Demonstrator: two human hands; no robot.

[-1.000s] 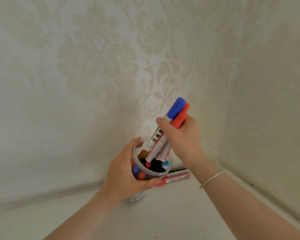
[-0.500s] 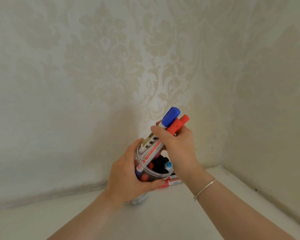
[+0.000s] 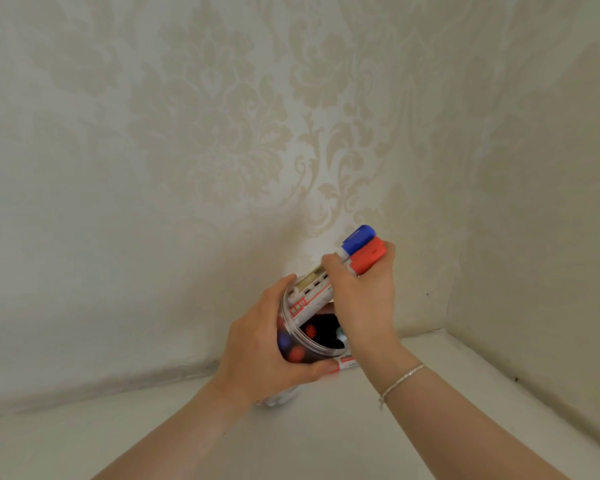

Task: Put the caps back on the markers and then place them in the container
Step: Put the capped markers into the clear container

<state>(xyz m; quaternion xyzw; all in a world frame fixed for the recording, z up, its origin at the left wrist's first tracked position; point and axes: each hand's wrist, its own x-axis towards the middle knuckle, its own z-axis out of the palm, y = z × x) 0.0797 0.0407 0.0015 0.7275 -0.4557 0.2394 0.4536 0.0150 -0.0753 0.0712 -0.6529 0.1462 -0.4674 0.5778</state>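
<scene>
My left hand (image 3: 264,344) grips a clear plastic container (image 3: 300,344) that is tilted toward me and holds several capped markers. My right hand (image 3: 364,292) holds a bundle of white markers, one with a blue cap (image 3: 359,239) and one with a red cap (image 3: 369,258). Their lower ends reach into the container's mouth, lying against its far rim. A red-capped marker (image 3: 343,365) lies on the table behind the container, mostly hidden by my hands.
The white table (image 3: 326,427) sits in a corner, with patterned wallpaper (image 3: 222,133) straight ahead and on the right. The container's base shows just above the table below my left hand.
My right hand has lowered the bundle of markers further into the container, laying it flatter. The left hand has tilted the container more toward me.
</scene>
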